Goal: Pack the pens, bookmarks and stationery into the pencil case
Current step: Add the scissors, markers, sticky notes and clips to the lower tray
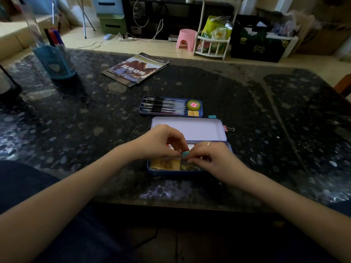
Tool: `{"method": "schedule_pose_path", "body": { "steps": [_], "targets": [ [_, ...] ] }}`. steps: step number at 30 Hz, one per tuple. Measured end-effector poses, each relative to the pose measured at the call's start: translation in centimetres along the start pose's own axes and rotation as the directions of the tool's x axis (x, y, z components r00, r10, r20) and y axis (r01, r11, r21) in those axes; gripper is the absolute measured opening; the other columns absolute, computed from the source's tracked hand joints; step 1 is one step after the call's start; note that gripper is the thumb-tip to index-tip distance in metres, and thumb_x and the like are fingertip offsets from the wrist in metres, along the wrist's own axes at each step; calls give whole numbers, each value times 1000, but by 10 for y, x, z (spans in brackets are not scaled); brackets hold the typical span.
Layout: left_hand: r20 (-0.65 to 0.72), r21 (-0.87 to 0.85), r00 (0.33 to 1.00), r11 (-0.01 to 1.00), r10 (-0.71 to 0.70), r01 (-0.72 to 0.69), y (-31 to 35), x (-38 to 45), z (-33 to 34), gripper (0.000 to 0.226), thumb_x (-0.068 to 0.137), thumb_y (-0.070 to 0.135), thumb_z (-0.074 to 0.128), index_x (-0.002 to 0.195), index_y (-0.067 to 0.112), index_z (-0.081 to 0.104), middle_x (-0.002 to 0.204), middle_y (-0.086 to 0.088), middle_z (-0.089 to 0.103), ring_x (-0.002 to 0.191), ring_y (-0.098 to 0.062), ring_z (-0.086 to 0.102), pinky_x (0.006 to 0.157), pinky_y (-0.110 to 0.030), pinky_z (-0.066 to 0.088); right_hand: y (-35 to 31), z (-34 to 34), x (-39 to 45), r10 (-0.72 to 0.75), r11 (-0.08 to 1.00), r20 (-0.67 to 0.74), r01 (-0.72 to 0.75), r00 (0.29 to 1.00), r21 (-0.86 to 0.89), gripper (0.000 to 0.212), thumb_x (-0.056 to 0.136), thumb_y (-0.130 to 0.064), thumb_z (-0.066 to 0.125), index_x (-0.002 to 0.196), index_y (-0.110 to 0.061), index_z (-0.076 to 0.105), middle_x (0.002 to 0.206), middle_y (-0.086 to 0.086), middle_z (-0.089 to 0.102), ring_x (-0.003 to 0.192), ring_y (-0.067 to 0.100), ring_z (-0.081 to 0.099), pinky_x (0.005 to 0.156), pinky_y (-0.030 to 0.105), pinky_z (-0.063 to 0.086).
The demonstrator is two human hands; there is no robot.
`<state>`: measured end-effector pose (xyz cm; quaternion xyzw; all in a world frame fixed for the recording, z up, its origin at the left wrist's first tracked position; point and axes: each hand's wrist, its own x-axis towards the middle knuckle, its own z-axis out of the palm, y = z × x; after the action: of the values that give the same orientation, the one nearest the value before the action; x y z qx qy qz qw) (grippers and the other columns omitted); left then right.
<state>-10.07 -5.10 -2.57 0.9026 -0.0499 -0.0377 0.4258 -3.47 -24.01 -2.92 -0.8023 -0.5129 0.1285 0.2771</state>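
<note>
- The pencil case [152, 170], a blue tin, lies open near the table's near edge, its pale lid [199, 128] folded back on the far side.
- Both hands work over the open case. The left hand [159, 142] has its fingers curled down with the tips pinched on something small at the middle of the case; the right hand [210, 157], a ring on one finger, curls its fingertips against the same spot.
- A small teal piece [185, 153] shows between the fingertips of the two hands; which hand actually grips it I cannot tell.
- A yellow pad [164, 165] lies in the case's near left part, just inside the front wall.
- Just beyond the lid sits a blue tray [141, 108] holding black pens [165, 105] side by side, a round yellow-green item [193, 104] and two small yellow blocks [193, 113] at its right end.
- A pink binder clip [228, 128] lies touching or just beside the lid's right edge; a teal tab [212, 116] lies near its far right corner.
- Books [135, 68] and a blue pen holder [55, 61] stand well apart at the far left of the dark table [266, 120], whose right half lies bare.
</note>
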Motion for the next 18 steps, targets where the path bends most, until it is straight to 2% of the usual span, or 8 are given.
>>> {"method": "schedule_pose_path", "body": {
  "steps": [3,6,9,13,18],
  "targets": [
    [28,34,1000,999,-6,5,2,0,-2,23,75,1,72,95,14,72,83,16,67,75,-2,65,66,-10,48,4,-16,4,118,992,-75,-115,990,49,8,83,-17,70,89,-18,74,81,-10,70,74,1,63,73,10,48],
    [75,108,997,994,-6,-2,2,0,0,24,75,8,74,96,20,73,83,18,64,76,1,59,66,-8,43,8,-24,3,186,980,-5,-185,983,72,6,81,-15,72,83,-20,70,81,-9,72,75,-4,64,70,9,50],
    [100,166,994,985,36,-52,-1,0,4,23,74,12,75,92,26,75,95,8,69,85,-7,62,77,-17,48,6,-19,1,207,968,94,-218,974,123,11,83,-12,69,84,-23,64,84,-11,72,78,-7,66,74,12,52],
    [96,196,994,978,56,-73,-3,0,4,21,75,13,74,92,26,75,97,6,68,87,-6,61,80,-16,48,3,-11,0,226,959,177,-251,958,134,14,86,-15,65,87,-29,63,83,-4,75,77,3,69,75,21,56],
    [102,245,991,964,82,-105,-4,1,7,18,75,14,75,90,24,76,89,8,66,75,5,55,69,-5,38,4,-10,-1,237,941,209,-278,949,195,13,87,-11,59,90,-23,64,78,1,75,80,26,70,74,40,55]
  ]
}}
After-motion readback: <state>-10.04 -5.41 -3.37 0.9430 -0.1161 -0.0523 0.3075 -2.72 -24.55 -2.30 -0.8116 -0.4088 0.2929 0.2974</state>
